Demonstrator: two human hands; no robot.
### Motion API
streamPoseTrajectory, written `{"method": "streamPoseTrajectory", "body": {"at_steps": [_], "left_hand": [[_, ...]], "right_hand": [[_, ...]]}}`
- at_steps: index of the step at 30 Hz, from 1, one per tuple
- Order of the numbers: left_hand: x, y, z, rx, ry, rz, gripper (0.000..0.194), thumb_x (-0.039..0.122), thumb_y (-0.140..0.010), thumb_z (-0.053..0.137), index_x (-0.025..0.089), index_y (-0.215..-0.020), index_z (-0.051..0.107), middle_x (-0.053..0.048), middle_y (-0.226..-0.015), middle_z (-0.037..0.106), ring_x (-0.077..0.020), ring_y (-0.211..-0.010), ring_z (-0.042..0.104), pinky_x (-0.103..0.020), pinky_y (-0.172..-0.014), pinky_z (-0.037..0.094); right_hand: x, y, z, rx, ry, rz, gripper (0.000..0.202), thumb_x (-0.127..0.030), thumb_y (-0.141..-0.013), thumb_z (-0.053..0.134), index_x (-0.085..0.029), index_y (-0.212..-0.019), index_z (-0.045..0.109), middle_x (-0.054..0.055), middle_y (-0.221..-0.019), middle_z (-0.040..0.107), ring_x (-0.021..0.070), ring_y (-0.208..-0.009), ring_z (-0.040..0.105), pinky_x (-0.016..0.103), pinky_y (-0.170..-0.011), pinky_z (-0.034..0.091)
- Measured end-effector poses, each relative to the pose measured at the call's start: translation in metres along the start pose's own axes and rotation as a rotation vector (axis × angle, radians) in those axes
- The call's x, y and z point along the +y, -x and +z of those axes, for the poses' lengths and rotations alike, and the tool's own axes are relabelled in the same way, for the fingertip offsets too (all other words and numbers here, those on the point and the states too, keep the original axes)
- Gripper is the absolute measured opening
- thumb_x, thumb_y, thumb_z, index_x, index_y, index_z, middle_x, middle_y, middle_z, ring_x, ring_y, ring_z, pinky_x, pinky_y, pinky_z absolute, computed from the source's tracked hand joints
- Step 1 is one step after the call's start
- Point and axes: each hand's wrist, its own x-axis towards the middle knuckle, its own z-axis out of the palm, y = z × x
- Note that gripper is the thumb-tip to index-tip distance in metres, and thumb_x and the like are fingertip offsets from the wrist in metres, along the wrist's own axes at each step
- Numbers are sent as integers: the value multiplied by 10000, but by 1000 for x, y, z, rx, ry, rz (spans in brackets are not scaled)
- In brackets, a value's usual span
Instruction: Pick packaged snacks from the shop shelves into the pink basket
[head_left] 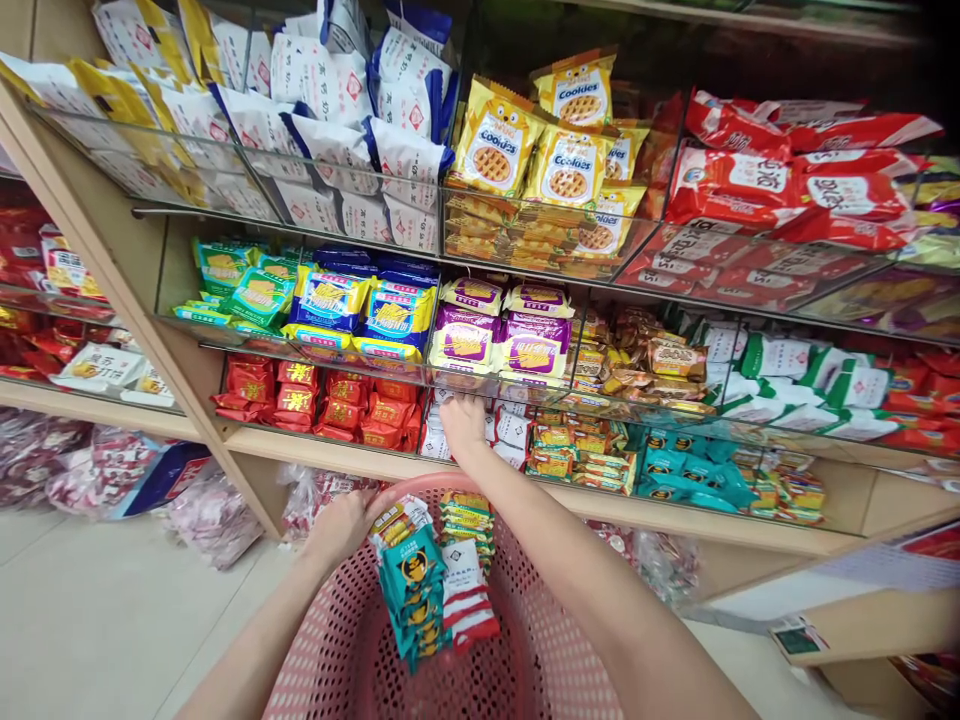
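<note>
My left hand (pixel 341 525) is closed around the rim of a pink perforated plastic basket (pixel 562 610). Inside the basket lie teal snack packets (pixel 411 570), white-and-red packets (pixel 466 590) and yellow-green packets (pixel 466 520). Above the far rim my right hand (pixel 463 425) reaches into a bottom-shelf compartment of white-and-red packets (pixel 512 432). Its fingertips are hidden among the packets, so I cannot see whether it holds one.
Red packets (pixel 345 405) sit left of my right hand, orange-green packets (pixel 581 445) to its right. Clear shelf fronts (pixel 517 388) overhang it. Bagged goods (pixel 214 520) lie on the floor below, and a wooden upright (pixel 161 360) stands at left.
</note>
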Motion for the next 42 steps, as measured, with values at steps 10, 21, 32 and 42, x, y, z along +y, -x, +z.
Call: {"method": "streamPoseTrajectory", "body": {"at_steps": [10,21,32,42], "left_hand": [[1,-1,1,22,-22,31,580,605,-895,237,199,-740,622,-106,-747,706,-243,-806,681,-263,-646,412],[2,-2,2,18,-24,20,607,622,-890,204,200,-736,612,-112,-770,712,-247,-820,685,-280,-673,422],[3,-1,1,24,-3,35,592,608,-891,249,188,-735,636,-116,-728,699,-242,-799,683,-261,-647,413],[5,0,2,-7,3,10,581,607,-889,251,191,-739,628,-117,-790,711,-243,-836,683,-255,-663,411]], "right_hand": [[5,14,-5,61,38,-131,345,-12,-852,338,-28,-995,651,237,-955,613,266,-896,567,370,-679,436],[34,30,-21,140,120,-292,361,-13,-867,263,-86,-982,598,158,-933,566,216,-786,584,282,-541,438],[40,62,-46,274,-29,-301,328,-107,-940,249,-158,-927,573,84,-914,574,159,-752,573,259,-509,334],[48,143,-27,139,-553,-382,306,-208,-961,314,-188,-872,606,37,-870,620,127,-757,588,242,-667,421]]}}
